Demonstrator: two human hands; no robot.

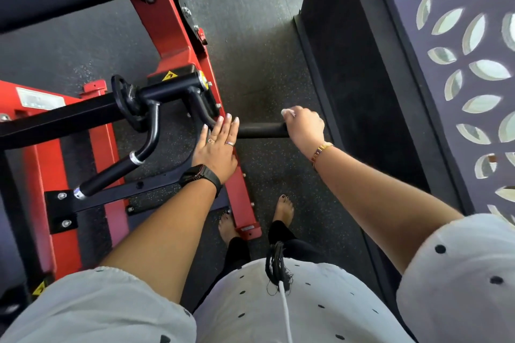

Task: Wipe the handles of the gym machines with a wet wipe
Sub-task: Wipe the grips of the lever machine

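Black foam handle [262, 130]: right hand [305, 127] is clenching a white wet wipe [287, 112] round its outer end, left hand [218, 150] is stretching flat, fingers [229, 124] released; twisting while sliding inward would help.

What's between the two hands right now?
Head view: just a bare stretch of the black handle, running from the flat left hand to the right hand gripping its end.
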